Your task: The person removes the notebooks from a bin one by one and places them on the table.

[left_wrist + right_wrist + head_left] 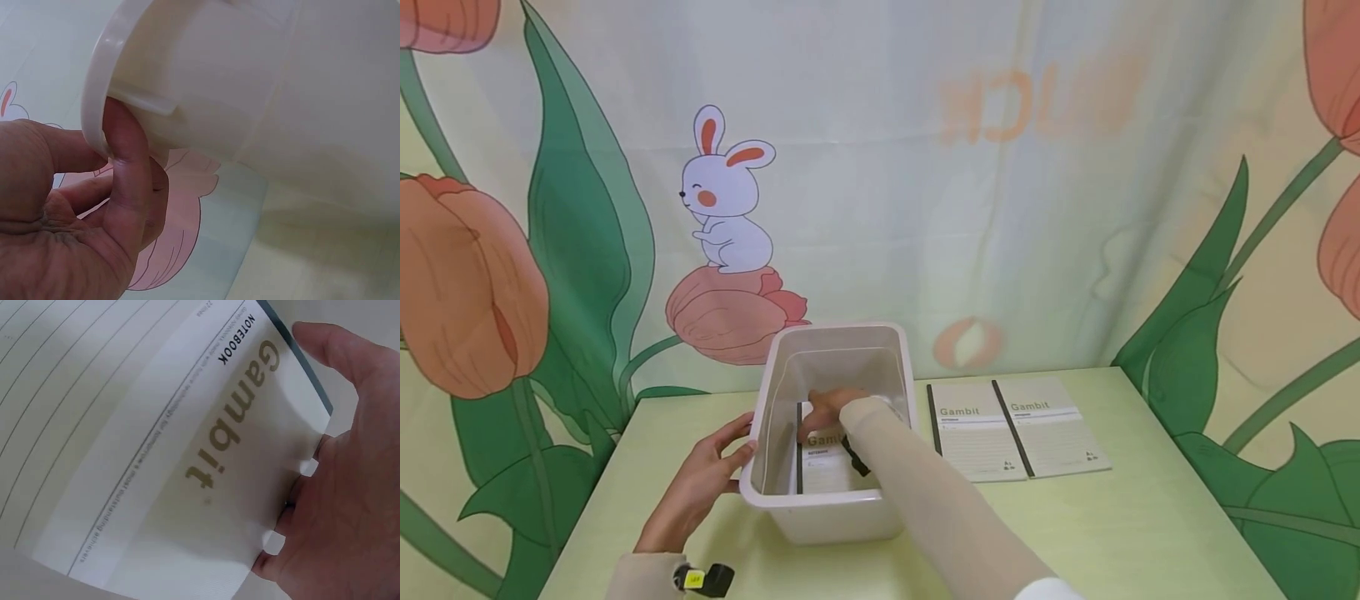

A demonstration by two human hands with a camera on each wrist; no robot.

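A pale grey plastic bin (820,517) stands on the table, its mouth facing up. My left hand (700,479) grips the bin's left rim, and in the left wrist view the fingers (128,169) curl round that rim. Inside the bin lies a Gambit notebook (827,471) with a dark spine. My right hand (835,406) reaches into the bin and holds this notebook (156,444) by its top edge. The right thumb (331,347) lies along the dark spine, while the other fingertips are hidden behind the top edge.
Two more Gambit notebooks lie side by side to the right of the bin: a nearer one (973,446) and a farther one (1060,437). A printed curtain (865,208) hangs behind the pale green table (1112,533).
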